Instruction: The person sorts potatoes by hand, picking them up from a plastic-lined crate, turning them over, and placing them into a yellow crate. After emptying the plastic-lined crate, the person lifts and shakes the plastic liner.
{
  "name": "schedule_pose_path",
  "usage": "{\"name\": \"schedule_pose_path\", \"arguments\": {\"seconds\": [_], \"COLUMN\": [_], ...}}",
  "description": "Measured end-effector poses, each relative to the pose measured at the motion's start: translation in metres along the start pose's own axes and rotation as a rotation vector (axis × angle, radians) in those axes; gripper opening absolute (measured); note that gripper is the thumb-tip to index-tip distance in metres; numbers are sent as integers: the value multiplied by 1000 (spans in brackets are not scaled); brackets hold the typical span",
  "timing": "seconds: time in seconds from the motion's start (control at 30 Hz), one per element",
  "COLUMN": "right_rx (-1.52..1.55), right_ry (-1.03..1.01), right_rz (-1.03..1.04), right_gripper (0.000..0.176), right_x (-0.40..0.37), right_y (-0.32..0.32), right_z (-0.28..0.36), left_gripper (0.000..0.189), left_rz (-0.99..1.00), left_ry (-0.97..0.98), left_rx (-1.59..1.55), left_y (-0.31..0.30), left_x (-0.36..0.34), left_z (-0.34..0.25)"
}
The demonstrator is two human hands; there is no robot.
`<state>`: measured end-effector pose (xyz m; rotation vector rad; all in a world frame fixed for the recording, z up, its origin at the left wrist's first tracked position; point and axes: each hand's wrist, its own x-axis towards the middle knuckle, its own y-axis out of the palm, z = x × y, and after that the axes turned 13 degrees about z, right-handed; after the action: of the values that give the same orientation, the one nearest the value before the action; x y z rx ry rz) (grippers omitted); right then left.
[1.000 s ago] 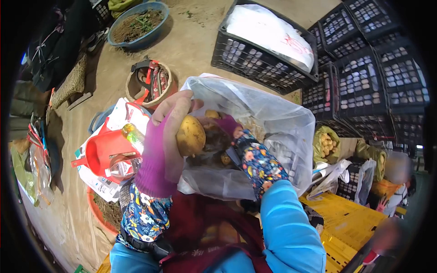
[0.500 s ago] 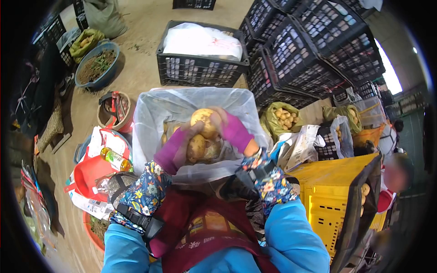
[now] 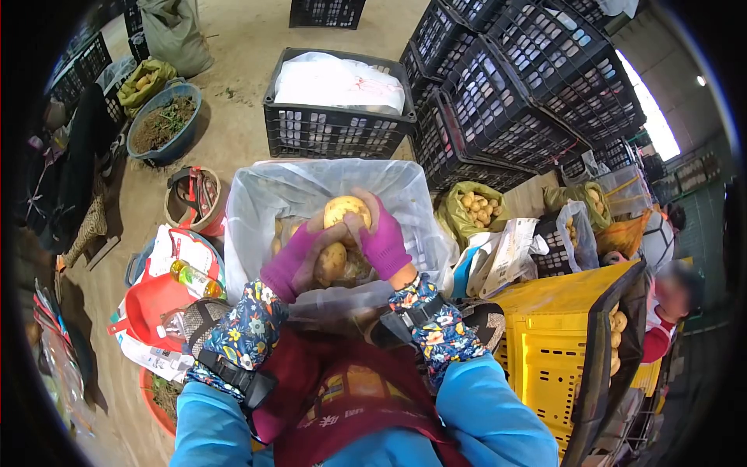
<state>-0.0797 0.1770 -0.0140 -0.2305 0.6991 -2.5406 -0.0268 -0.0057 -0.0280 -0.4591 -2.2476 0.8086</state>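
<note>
A large yellow potato (image 3: 346, 208) is held between my two gloved hands, above a crate lined with clear plastic (image 3: 261, 187). My left hand (image 3: 302, 251), in a purple glove with bare fingertips, curls around its lower left side. From the right, my right hand (image 3: 380, 235) wraps its fingers around the same potato, thumb towards the front. Just below lies a second potato (image 3: 331, 263) inside the liner, close to my left fingers. More potatoes lie at the bottom of the liner, partly hidden by my hands.
Behind the liner stands a black crate (image 3: 338, 140) with a white bag on top. Stacked black crates (image 3: 537, 86) rise at the right. A green sack of potatoes (image 3: 478, 210) and a yellow crate (image 3: 545, 335) are on my right; a red basin (image 3: 152, 300) with bottles sits left.
My right hand has drawn left and slightly inward around the potato, its fingers closer to my left hand. The potato stays between both hands. The camera view has shifted slightly.
</note>
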Motion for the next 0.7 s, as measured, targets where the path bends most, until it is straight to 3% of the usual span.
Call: {"name": "schedule_pose_path", "arguments": {"seconds": [0.03, 0.1, 0.17, 0.27, 0.43, 0.53, 0.7], "right_rx": [-63, 19, 91, 149, 251, 529, 507], "right_ry": [40, 47, -1, -133, -322, -270, -257], "right_rz": [9, 73, 102, 101, 197, 315, 147], "right_gripper": [41, 48, 54, 58, 65, 62, 54], "right_x": [5, 21, 27, 25, 15, 11, 18], "right_y": [-2, -15, -15, -9, -19, -30, -18], "right_z": [0, -29, -40, -33, -9, 2, -11], "left_gripper": [48, 49, 44, 36, 46, 49, 46], "left_rz": [-45, 117, 129, -32, -113, -151, -171], "left_ry": [8, -345, -497, -497, -771, -823, -847], "left_rx": [-70, -494, -687, -809, -1517, -1557, -1511], "left_y": [3, -5, -15, -13, -22, -15, -14], "left_x": [-2, 2, 9, 14, 15, 17, 21], "left_z": [1, -1, -8, -10, -9, -9, -14]}}
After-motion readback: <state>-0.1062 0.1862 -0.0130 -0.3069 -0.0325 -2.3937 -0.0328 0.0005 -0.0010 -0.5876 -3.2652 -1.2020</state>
